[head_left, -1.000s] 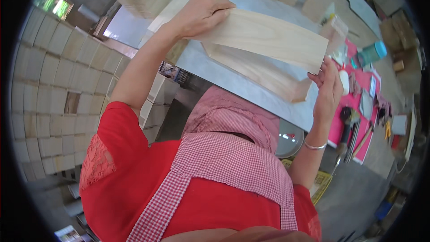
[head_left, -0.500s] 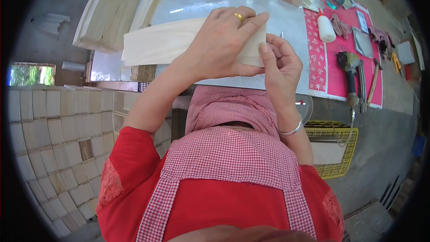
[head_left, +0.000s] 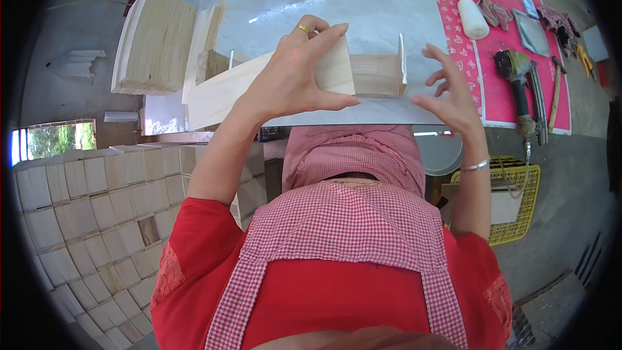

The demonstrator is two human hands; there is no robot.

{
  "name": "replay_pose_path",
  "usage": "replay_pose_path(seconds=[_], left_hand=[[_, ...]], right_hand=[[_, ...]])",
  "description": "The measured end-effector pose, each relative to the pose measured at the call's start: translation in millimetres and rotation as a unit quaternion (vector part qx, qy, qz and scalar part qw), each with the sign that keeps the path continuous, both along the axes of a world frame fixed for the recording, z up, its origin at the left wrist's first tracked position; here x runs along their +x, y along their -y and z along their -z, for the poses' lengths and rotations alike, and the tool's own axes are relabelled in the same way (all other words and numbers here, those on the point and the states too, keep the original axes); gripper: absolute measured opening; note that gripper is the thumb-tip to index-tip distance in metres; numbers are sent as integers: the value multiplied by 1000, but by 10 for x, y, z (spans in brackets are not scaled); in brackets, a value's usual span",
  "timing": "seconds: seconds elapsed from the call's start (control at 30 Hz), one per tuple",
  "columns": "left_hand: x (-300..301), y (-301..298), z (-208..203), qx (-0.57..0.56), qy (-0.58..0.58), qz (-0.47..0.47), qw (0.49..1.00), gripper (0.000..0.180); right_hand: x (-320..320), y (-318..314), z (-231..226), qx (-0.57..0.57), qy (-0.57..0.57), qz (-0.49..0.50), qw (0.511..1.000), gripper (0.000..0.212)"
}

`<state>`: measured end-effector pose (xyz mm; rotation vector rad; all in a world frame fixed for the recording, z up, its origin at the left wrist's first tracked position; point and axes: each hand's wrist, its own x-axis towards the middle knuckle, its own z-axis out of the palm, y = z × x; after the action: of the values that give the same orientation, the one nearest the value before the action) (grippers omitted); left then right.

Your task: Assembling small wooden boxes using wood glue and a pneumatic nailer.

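My left hand (head_left: 291,71) spans a pale wooden board (head_left: 223,91), gripping it by its edges near the right end. The board is tilted over a shallow wooden frame (head_left: 376,74) on the table. The frame's right end piece stands upright, with a white top edge; the board covers much of the rest. To the right of that end piece, my right hand (head_left: 455,94) is open in the air, fingers curved and apart, touching nothing.
Stacked boards (head_left: 152,42) stand at the table's left. A pink cloth (head_left: 499,100) at right bears a white glue bottle (head_left: 473,19), a nail gun (head_left: 516,78) and a hammer (head_left: 556,94). Wooden boxes (head_left: 97,220) are piled lower left; a yellow crate (head_left: 528,201) sits lower right.
My right hand has let go of the board's right end and moved right, opening. My left hand has shifted the board left, and the frame beneath now shows.
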<state>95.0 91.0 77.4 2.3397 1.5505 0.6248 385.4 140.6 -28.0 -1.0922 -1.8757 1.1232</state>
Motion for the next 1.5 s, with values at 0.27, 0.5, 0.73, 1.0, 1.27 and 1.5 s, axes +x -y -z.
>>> replay_pose_path(seconds=[0.27,0.5,0.73,1.0,1.27,1.5], left_hand=[[63,-51,43,-34,-47,4,998,96],[177,-152,241,-27,-52,25,998,89],[287,-270,323,-8,-37,41,998,89],[330,-329,375,-15,-28,41,999,90],[321,-354,400,-25,-21,45,998,90],[315,-363,416,-27,-21,48,998,90]], right_hand=[[-359,-246,266,-33,3,-97,995,100],[-542,-77,225,-23,-14,-108,994,96],[-552,-50,253,-40,-17,-101,994,95],[-553,-49,267,-42,-24,-104,993,96],[-554,-55,254,-37,-14,-104,994,96],[-557,-59,253,-33,-10,-102,994,95]])
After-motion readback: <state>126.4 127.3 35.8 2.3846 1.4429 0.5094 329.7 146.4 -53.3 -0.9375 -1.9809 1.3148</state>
